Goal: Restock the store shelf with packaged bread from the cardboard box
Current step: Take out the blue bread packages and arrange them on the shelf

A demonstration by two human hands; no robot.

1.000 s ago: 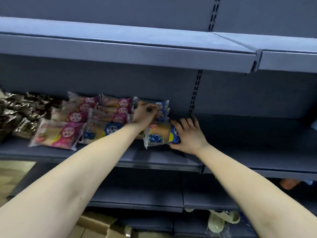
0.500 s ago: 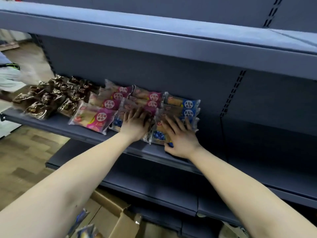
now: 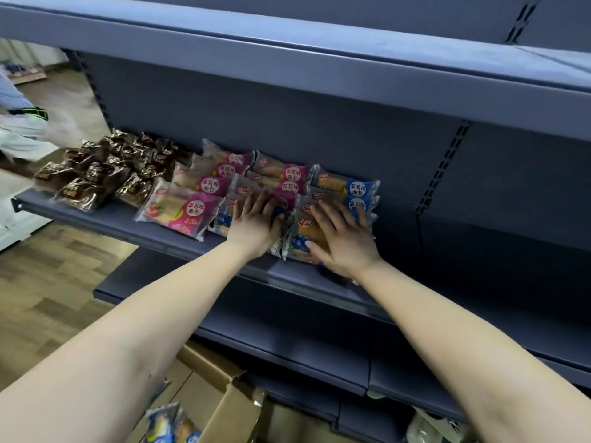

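Observation:
Both hands lie flat on blue-labelled bread packs at the front of the grey middle shelf (image 3: 105, 219). My left hand (image 3: 256, 223) presses with straight fingers on one blue pack (image 3: 224, 220) beside the pink packs. My right hand (image 3: 343, 239) rests with spread fingers on the front blue pack (image 3: 302, 231) of a short stack (image 3: 345, 187). Pink strawberry packs (image 3: 182, 212) fill the middle, and dark brown packs (image 3: 96, 174) sit at the left end. The open cardboard box (image 3: 224, 407) stands on the floor below, with blue packs (image 3: 169, 423) inside.
The shelf right of the upright slot strip (image 3: 441, 167) is bare. Another grey shelf (image 3: 287, 75) hangs overhead and two lower shelves (image 3: 287, 340) jut out beneath. A person in light clothes (image 3: 19, 123) stands at the far left on the wooden floor.
The view has swung left and down, bringing the box into sight. My right hand went from gripping the pack's end to lying flat on top; my left hand came forward onto a blue pack.

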